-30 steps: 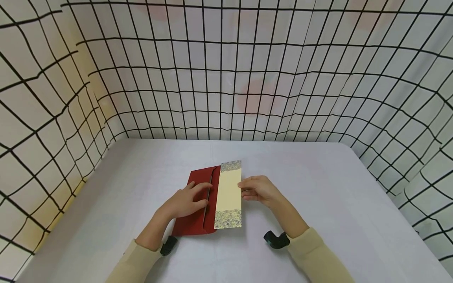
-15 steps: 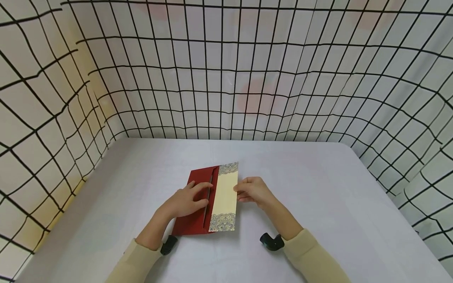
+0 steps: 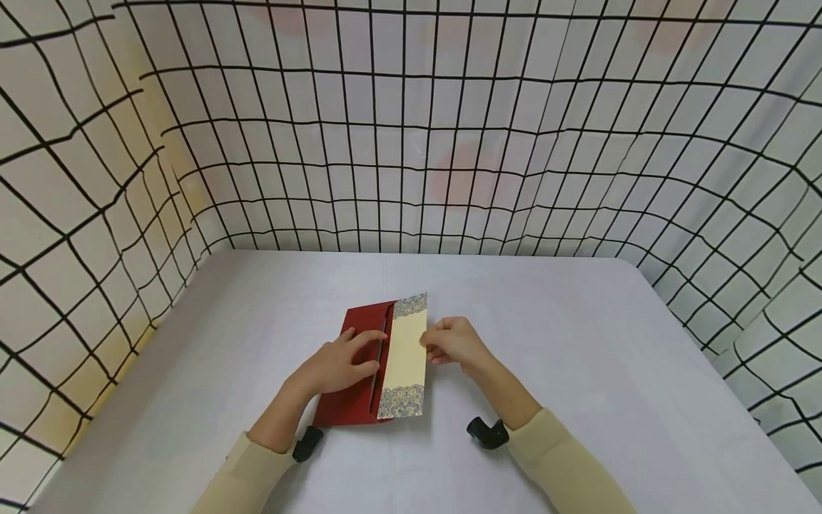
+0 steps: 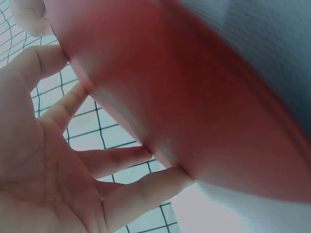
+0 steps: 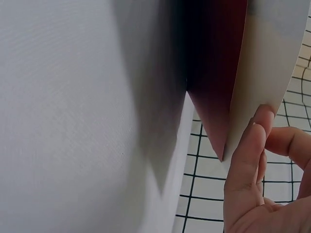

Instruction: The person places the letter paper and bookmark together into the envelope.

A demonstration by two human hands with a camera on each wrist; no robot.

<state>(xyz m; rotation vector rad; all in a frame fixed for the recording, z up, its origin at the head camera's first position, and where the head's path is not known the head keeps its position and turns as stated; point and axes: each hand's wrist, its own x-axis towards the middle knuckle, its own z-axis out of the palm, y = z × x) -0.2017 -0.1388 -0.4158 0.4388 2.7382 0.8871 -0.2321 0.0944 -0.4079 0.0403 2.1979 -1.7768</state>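
Note:
A red envelope (image 3: 343,405) lies on the white cloth, a dark slit running down its right part. Spread over it is my left hand (image 3: 337,368), thumb and index fingertips close to that slit. The left wrist view shows these fingers extended, their tips against the red paper (image 4: 160,92). My right hand (image 3: 458,344) pinches the right edge of a cream card (image 3: 404,357) with patterned bands at both ends. The card's left edge overlaps the envelope's right side. In the right wrist view, the card (image 5: 272,68) stands apart from the red paper, held between thumb and fingers.
A white cloth (image 3: 552,328) covers the table. Black wire netting (image 3: 420,128) rises at the back and on both sides, with pale sheeting behind it. Dark wrist cameras sit at the left cuff (image 3: 308,444) and right cuff (image 3: 488,432).
My right hand has moved left with the card, which overlaps more of the envelope's right side. The left hand and the envelope stay almost where they were.

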